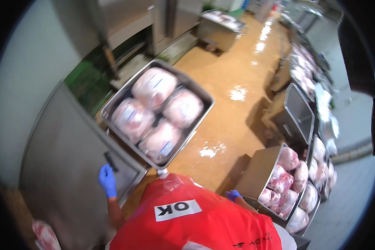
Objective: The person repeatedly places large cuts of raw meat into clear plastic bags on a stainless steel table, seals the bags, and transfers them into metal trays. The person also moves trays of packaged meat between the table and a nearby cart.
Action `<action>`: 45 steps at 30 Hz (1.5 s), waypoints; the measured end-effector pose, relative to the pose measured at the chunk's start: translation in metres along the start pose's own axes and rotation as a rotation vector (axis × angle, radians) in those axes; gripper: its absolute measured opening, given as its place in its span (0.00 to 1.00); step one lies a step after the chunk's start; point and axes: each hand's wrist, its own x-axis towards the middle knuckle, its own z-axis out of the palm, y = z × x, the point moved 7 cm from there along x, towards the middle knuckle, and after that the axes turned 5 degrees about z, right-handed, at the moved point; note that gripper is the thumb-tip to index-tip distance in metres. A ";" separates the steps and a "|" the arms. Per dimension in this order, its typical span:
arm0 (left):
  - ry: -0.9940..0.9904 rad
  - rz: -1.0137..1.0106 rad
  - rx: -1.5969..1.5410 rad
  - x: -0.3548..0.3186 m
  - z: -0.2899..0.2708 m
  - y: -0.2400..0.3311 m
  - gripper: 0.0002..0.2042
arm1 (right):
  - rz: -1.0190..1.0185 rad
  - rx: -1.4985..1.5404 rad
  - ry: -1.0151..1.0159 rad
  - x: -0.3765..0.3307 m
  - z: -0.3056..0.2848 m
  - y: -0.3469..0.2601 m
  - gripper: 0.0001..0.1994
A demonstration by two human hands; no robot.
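Orange-brown floor (227, 68), and a dark handle (111, 161) with the left hand (107, 180) at it

The floor looks wet and is broken by bright glare; it is bounded at the left by a pale wall (25, 83) and a large grey metal panel (66, 166). The handle is seen against that panel, near its right edge. The step in hand is judged to be a reach for the handle: the blue-gloved left hand is placed at its lower end, but whether contact is made cannot be told. Its fingers are blurred, so whether they are spread or pressed together cannot be told either. If the panel is to be moved, a firm hold would be called for, with care taken around the metal bin (208, 100) nearby, in which four wrapped meat pieces (154, 85) are packed.

The right hand (233, 194), also gloved in blue, is held beside a second bin (254, 171), filled with meat cuts (281, 181); the state of its fingers cannot be told. A red apron (200, 227) is worn.
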 end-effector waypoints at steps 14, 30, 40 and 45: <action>-0.236 -0.102 -0.240 0.125 0.182 0.032 0.10 | -0.210 0.178 0.200 0.085 -0.240 -0.241 0.27; -0.529 -0.271 0.287 0.109 0.301 0.069 0.16 | -0.736 -0.009 0.286 0.245 -0.392 -0.554 0.16; -0.365 0.112 0.273 0.274 0.439 -0.084 0.21 | -0.682 0.255 0.389 0.306 -0.388 -0.734 0.35; -0.266 -0.456 -0.025 0.376 0.490 -0.164 0.37 | -0.455 0.603 0.359 0.404 -0.367 -0.746 0.44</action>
